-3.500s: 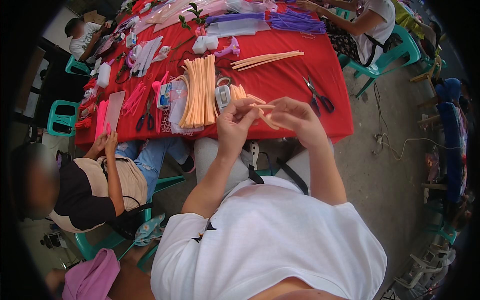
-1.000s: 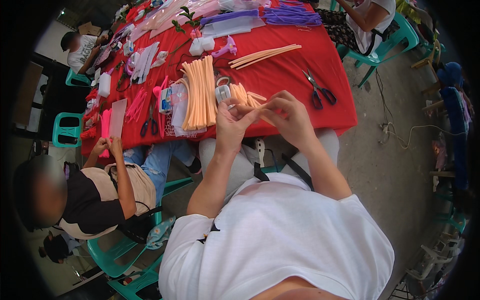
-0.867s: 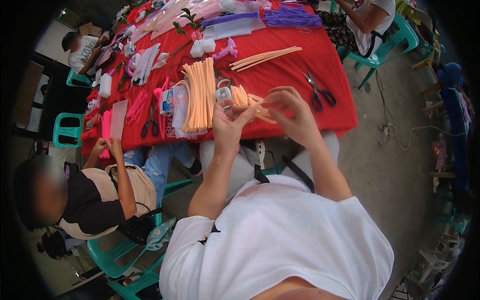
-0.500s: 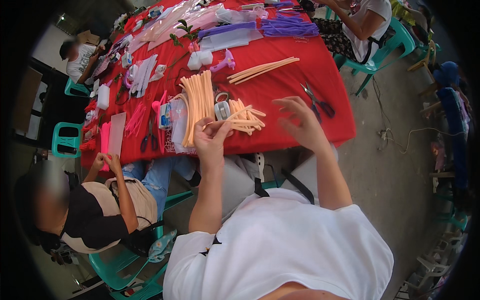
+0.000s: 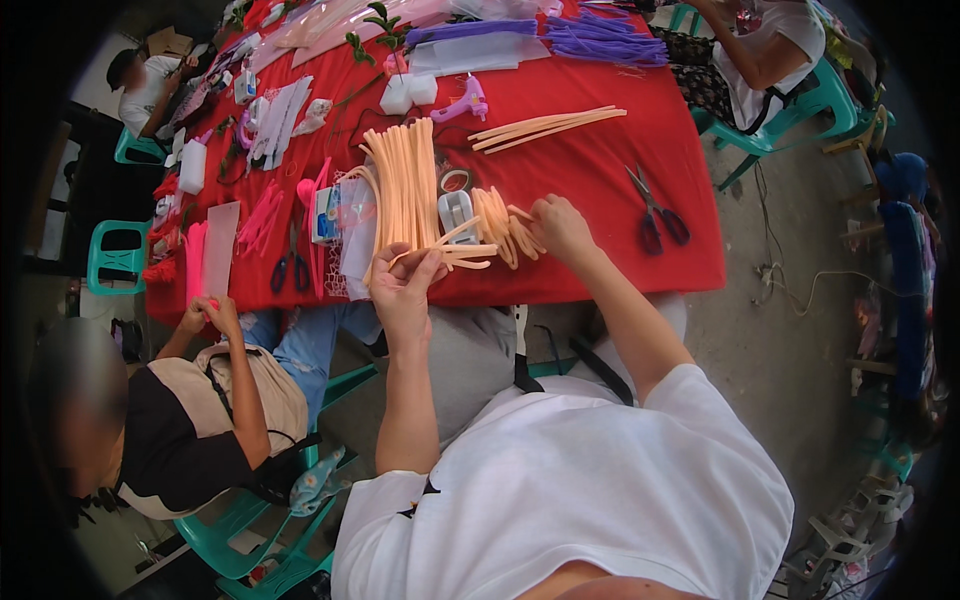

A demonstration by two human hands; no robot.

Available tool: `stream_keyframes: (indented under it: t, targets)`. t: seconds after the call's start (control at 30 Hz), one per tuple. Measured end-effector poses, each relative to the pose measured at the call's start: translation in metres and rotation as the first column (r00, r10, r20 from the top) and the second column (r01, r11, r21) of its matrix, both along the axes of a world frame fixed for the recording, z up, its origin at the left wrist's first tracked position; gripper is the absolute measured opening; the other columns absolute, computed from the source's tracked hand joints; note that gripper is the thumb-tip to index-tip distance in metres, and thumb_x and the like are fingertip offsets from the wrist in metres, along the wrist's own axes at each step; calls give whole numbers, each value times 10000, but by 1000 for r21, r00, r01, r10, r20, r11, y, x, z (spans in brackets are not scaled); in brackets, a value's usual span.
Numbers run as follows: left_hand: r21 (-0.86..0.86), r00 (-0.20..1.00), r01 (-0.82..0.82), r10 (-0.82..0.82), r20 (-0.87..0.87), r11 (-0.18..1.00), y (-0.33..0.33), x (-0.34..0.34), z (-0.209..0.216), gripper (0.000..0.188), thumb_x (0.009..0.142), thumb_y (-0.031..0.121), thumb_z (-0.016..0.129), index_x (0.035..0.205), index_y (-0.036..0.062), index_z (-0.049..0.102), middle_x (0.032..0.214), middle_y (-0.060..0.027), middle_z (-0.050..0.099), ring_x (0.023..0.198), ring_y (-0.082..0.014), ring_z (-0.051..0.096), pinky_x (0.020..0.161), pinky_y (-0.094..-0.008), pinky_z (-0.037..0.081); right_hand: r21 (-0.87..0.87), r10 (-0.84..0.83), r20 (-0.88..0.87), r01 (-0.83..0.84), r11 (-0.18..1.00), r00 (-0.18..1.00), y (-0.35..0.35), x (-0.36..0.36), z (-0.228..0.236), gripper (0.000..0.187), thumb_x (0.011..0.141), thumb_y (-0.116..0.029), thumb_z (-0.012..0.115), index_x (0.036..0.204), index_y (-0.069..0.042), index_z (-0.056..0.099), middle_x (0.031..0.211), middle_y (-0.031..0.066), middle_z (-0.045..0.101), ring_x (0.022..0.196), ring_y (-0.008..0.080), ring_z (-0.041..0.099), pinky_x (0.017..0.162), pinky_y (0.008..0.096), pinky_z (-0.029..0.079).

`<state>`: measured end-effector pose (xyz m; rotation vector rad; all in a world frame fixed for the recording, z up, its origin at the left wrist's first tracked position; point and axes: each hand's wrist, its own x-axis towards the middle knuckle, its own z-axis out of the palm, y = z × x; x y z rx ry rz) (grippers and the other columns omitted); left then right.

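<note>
My left hand [image 5: 405, 290] is closed at the table's near edge, pinching a few bent peach pipe cleaners [image 5: 468, 256] whose ends stick out to the right. Just beyond it lies a thick bundle of long, straight peach pipe cleaners [image 5: 402, 180]. My right hand [image 5: 562, 230] reaches over the table from the right. Its fingertips are drawn together on the end of a peach pipe cleaner at the edge of a small pile of folded peach pipe cleaners [image 5: 492, 220]. Between bundle and pile sit a grey-and-white device [image 5: 458, 217] and a roll of tape [image 5: 455, 181].
Scissors [image 5: 655, 212] lie on the red tablecloth [image 5: 610, 270] at the right. Farther off are loose peach pipe cleaners [image 5: 548, 128], a purple glue gun [image 5: 462, 102] and purple pipe cleaners [image 5: 605, 42]. A co-worker [image 5: 215, 400] sits close at my left, handling pink strips.
My right hand has moved in leftward from above the cloth to the folded pile and closed its fingers. My left hand keeps its pipe cleaners. The view has shifted slightly.
</note>
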<state>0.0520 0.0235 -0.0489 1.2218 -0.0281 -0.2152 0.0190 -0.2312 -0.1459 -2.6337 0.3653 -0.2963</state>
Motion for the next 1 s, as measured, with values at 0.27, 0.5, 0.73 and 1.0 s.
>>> stream_keyframes:
  t: [0.27,0.5,0.73,1.0]
  targets:
    - [-222,991,27,-55,-123,975,-18,-2,-8,285,839,-72,671,1050,61,534,918,-112,698,790,-190,697,711,-316,616,269,-115,120,79,960,986,-16,-8,36,149,762,-102,729,854,6,684,792,115,615,746,253,625,660,366,498]
    - [-298,994,71,-91,-55,952,-44,-18,9,244,848,-78,658,985,75,528,920,-103,685,851,-184,687,773,-362,620,916,-160,330,-275,291,930,34,-62,167,95,919,-113,660,934,-24,627,817,23,672,695,71,602,609,210,459]
    - [-46,949,64,-47,313,997,-62,-45,41,259,853,-55,678,993,44,484,936,-107,669,846,-129,658,780,-271,566,665,-124,557,-352,659,821,75,-97,175,74,915,-39,647,979,-8,628,906,55,704,833,87,630,754,247,497]
    - [-16,907,90,-75,415,996,-61,-64,52,274,846,-62,688,972,40,467,939,-124,677,833,-119,652,772,-229,532,488,-68,586,-285,825,808,74,-107,163,118,876,-30,664,989,-44,635,904,99,682,803,250,649,733,325,508]
